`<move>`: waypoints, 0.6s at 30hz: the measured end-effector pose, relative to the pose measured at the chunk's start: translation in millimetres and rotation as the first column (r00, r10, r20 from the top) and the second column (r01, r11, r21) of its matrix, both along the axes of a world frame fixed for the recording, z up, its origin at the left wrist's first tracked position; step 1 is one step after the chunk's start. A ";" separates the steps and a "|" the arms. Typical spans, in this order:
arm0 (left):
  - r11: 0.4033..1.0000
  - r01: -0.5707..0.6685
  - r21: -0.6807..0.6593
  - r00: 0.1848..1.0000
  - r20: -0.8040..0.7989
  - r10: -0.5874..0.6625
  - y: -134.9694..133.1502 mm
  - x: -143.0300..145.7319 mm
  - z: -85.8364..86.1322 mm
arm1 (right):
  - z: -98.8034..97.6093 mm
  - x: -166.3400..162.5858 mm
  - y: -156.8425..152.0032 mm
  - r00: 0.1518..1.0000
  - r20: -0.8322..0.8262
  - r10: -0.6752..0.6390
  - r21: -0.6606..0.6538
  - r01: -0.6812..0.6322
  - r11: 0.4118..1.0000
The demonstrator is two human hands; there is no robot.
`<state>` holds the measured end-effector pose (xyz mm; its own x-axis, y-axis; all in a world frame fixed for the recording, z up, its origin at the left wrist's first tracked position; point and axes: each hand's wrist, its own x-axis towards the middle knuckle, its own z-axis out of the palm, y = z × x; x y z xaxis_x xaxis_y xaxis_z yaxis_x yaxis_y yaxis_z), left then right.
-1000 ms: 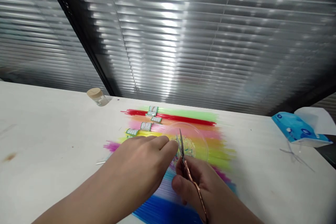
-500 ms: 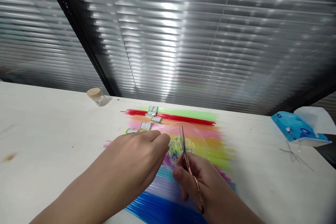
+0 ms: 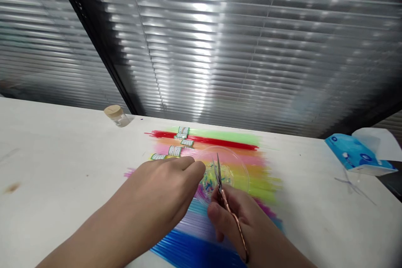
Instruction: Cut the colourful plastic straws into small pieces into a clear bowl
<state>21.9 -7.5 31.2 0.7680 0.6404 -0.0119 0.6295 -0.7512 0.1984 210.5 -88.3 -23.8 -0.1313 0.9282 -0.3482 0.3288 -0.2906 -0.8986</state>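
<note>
My right hand [image 3: 234, 213] grips a pair of scissors [image 3: 224, 199] with copper-coloured handles; the slim blades point up and stand slightly apart. Closed in a pinch, my left hand [image 3: 171, 186] is just left of the blades. Whatever its fingertips hold is hidden behind the hand. Below both hands a clear round bowl [image 3: 246, 176] contains small cut pieces [image 3: 209, 183] in several colours. It rests on bundles of long thin plastic tubes, among them red tubes [image 3: 220, 140], yellow-green tubes [image 3: 266, 184] and blue tubes [image 3: 194, 247].
Paper labels [image 3: 175, 150] wrap some bundles at their left ends. A jar with a wooden-looking lid [image 3: 114, 112] stands at the back left of the white table [image 3: 56, 146]. To the right lies a blue tissue pack [image 3: 354, 153]. Blinds [image 3: 201, 50] cover the window behind.
The scissors have tilted slightly in my right hand, and their blades are a little further apart. My left hand has shifted slightly to the right.
</note>
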 end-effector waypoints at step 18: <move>0.998 0.046 -0.033 0.999 0.006 -0.045 -1.6 1.4 -1.2 | -1.8 -1.7 2.9 1.000 -0.018 0.013 0.000 -0.013 1.000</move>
<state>23.3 -9.1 30.0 0.7964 0.6041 -0.0283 0.5937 -0.7720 0.2271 208.9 -85.5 -25.5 -0.1494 0.9263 -0.3458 0.3164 -0.2866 -0.9043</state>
